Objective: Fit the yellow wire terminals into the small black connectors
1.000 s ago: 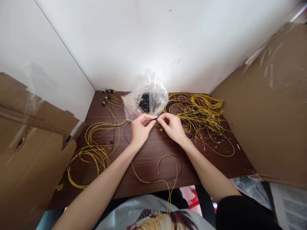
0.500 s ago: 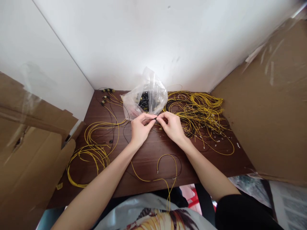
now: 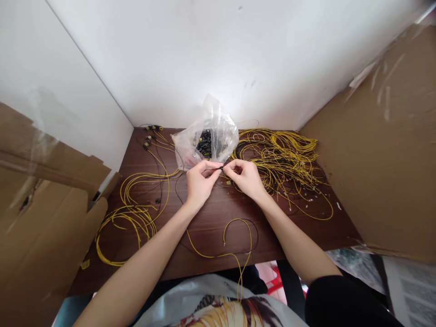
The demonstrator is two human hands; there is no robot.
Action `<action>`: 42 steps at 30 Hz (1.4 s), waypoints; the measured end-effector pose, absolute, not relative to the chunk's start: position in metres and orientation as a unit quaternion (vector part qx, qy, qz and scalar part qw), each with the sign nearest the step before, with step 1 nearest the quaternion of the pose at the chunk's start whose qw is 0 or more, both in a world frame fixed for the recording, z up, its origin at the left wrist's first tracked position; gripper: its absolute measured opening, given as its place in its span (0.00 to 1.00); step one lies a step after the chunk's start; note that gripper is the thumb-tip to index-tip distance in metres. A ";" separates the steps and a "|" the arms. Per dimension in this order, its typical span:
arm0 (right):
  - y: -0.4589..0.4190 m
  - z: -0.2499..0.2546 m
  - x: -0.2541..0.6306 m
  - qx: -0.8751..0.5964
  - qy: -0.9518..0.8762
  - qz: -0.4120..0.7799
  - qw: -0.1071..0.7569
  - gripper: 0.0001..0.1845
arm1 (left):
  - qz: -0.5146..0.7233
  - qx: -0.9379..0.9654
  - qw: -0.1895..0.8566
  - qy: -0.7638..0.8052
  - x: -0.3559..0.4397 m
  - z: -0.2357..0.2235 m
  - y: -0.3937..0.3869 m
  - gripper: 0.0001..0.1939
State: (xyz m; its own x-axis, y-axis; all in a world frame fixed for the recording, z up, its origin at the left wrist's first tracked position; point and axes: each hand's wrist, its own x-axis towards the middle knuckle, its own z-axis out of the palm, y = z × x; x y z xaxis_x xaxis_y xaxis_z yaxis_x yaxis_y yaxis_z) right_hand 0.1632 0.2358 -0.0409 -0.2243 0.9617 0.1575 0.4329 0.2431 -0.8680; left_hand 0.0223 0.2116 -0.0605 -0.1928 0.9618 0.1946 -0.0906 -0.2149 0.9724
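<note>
A dark brown table (image 3: 218, 206) stands against a white wall (image 3: 190, 54), with cardboard (image 3: 381, 145) at its right side; above it, two bare hands meet; the left hand (image 3: 198, 184) has thumb and forefinger pinched on a small black piece (image 3: 221, 168), partly hidden between the fingertips; the right hand (image 3: 247, 179) pinches its other end; just beyond the fingers sits an open clear plastic bag (image 3: 185, 152) of black parts (image 3: 205, 144); right of them spreads a tangle of yellow and black wires (image 3: 289, 160); to their left lie looped yellow wires (image 3: 136, 218); nearer the body than the fingers, a loose yellow wire (image 3: 251, 240) curls.
</note>
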 end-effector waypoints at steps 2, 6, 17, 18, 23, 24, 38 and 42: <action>0.235 -0.041 0.162 -0.502 -0.696 0.353 0.372 0.09 | 0.621 0.470 0.428 0.458 0.022 -0.061 0.211 0.04; 0.234 -0.042 0.161 -0.499 -0.702 0.340 0.376 0.09 | 0.623 0.466 0.435 0.453 0.022 -0.062 0.211 0.05; 0.232 -0.041 0.161 -0.492 -0.730 0.276 0.386 0.08 | 0.611 0.483 0.439 0.449 0.020 -0.064 0.212 0.04; 0.232 -0.041 0.161 -0.490 -0.729 0.279 0.387 0.08 | 0.611 0.484 0.439 0.447 0.020 -0.064 0.212 0.04; 0.234 -0.039 0.163 -0.489 -0.709 0.328 0.388 0.08 | 0.615 0.481 0.435 0.449 0.021 -0.062 0.212 0.04; 0.235 -0.039 0.163 -0.490 -0.702 0.342 0.387 0.09 | 0.617 0.477 0.436 0.449 0.021 -0.062 0.212 0.04; 0.236 -0.040 0.165 -0.494 -0.704 0.336 0.384 0.08 | 0.616 0.476 0.437 0.450 0.021 -0.061 0.213 0.05; 0.235 -0.040 0.163 -0.497 -0.700 0.337 0.386 0.08 | 0.619 0.472 0.438 0.451 0.022 -0.061 0.212 0.05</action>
